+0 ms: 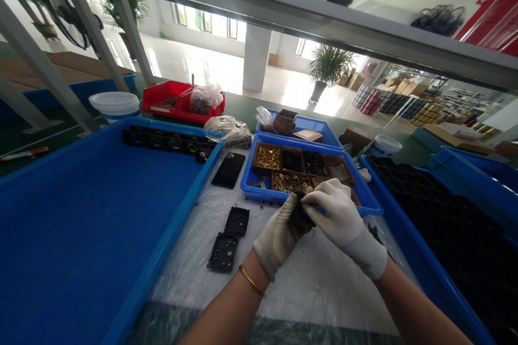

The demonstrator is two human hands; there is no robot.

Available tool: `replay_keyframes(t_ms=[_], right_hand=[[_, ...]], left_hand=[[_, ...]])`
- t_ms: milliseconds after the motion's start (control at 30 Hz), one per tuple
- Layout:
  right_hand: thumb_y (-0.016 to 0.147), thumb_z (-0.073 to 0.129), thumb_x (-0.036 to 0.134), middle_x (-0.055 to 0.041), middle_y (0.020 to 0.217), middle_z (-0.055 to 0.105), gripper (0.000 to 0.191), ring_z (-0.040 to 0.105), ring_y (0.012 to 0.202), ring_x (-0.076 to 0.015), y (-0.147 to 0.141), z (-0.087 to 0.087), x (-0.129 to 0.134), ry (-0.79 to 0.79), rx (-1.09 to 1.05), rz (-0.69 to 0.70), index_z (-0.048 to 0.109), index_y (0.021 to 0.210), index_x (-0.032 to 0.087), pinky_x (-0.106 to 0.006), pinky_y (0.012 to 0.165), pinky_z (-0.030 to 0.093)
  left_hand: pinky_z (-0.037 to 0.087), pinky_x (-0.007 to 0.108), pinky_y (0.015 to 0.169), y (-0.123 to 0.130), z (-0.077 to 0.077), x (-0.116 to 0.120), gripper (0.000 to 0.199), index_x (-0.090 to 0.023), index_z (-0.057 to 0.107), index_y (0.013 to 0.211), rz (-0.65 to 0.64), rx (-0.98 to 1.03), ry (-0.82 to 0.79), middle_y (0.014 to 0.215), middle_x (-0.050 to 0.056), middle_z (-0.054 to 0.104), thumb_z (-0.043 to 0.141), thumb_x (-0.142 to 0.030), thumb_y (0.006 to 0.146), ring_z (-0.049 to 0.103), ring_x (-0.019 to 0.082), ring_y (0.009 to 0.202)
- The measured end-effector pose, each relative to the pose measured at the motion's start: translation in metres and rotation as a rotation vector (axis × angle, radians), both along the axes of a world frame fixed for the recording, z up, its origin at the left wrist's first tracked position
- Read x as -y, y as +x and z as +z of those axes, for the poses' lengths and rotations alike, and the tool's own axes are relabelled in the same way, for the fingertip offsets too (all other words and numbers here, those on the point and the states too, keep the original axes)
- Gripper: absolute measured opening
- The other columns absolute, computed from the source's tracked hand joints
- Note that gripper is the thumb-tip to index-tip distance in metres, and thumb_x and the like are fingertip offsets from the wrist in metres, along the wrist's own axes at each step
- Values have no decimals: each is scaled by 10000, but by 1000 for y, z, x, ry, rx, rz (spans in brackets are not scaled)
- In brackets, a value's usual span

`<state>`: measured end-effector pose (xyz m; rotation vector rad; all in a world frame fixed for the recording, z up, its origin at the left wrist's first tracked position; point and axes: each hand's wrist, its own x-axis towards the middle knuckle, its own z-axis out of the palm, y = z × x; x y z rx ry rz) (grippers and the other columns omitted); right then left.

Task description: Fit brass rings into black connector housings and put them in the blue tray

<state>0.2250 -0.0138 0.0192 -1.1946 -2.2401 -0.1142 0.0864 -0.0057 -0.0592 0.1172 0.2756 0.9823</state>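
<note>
The fingers (312,200) of both gloved hands are closed together on one small black plastic part (301,215), held just above the tabletop (324,280) at the near rim of the blue parts tray (370,206). The left hand (280,234) grips the part from below and behind; the right hand (343,221) covers it from above, fingertips pinched at its top edge. Most of the part is hidden by the gloves, so what is being fitted to it cannot be told. Just beyond the hands, the tray holds small brown boxes, among them brass rings (291,183) and further brass pieces (267,157). To the left of the hands, apart from them, two black square plates (229,237) lie flat on the clear plastic sheet that covers the tabletop, with a dark flat panel (229,170) further back. The large blue bin (81,215) on the left holds only a short row of black parts (170,143) along its far wall, the rest of its floor bare. The blue bin on the right (437,226) is filled with black parts. Judged from this, the work is at an early stage: few pieces set down on the left, a large stock on the right, one piece in hand.
</note>
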Motion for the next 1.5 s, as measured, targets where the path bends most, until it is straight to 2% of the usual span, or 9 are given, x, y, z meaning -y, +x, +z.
replay_keyframes(t_ms=[100,233,367,433,500,633,933,1133,1500], right_hand=[[968,690,177,-38,845,660,98,540,907,-240,-1,0,2,19,29,-4,726,889,223,-426,845,391],[962,678,159,-47,844,638,121,531,906,-242,-3,-6,1,-8,68,-8,709,855,204,-419,814,375],[970,655,181,-48,837,650,153,544,898,-244,-4,-7,-1,-31,44,-19,722,836,213,-425,814,384],[987,641,226,-44,863,678,147,574,914,-240,0,-4,-1,-50,-63,-35,749,887,234,-423,836,415],[1007,619,277,-44,911,701,161,612,934,-232,7,0,0,-65,-237,-87,762,940,245,-408,845,456],[1014,603,350,-51,987,715,194,657,936,-227,19,1,2,-86,-511,-253,760,980,242,-375,804,504],[1006,600,413,-58,984,724,238,656,960,-250,20,-14,-1,-132,-514,-305,762,963,245,-390,827,501],[996,607,421,-53,984,717,239,650,958,-246,22,-17,-1,-153,-530,-314,765,965,245,-394,834,489],[993,613,433,-55,1004,728,245,660,968,-248,26,-24,-3,-175,-526,-326,769,979,245,-397,855,506]], left_hand=[[576,280,759,0,-5,-1,269,-144,782,1080,-1,-2,48,1059,90,768,752,-391,977,697,188,873],[571,307,805,1,-12,-1,395,-127,767,1151,-11,-54,123,1096,118,764,803,-451,928,699,229,949],[544,273,757,0,-10,-1,316,-122,765,1107,-19,-41,61,1021,99,767,744,-410,980,695,192,870],[527,268,693,-3,-5,-2,338,-132,766,1059,-66,-16,2,957,88,764,636,-445,1040,690,178,790],[503,277,627,-7,-2,-3,489,-113,759,1042,-168,-8,-26,879,109,752,517,-537,1067,676,186,703],[462,298,569,-16,-1,-6,674,-15,724,1138,-336,34,-33,767,146,713,424,-610,1040,618,191,574],[369,275,511,-17,1,-5,545,-14,723,1128,-349,-19,-25,690,113,662,482,-483,989,538,166,495],[389,264,524,-16,-1,-4,510,-34,721,1090,-375,-39,-61,716,122,674,453,-456,989,571,172,525],[371,245,493,-18,-8,-5,403,-18,721,1037,-434,-3,-21,673,93,634,548,-358,908,519,141,468]])
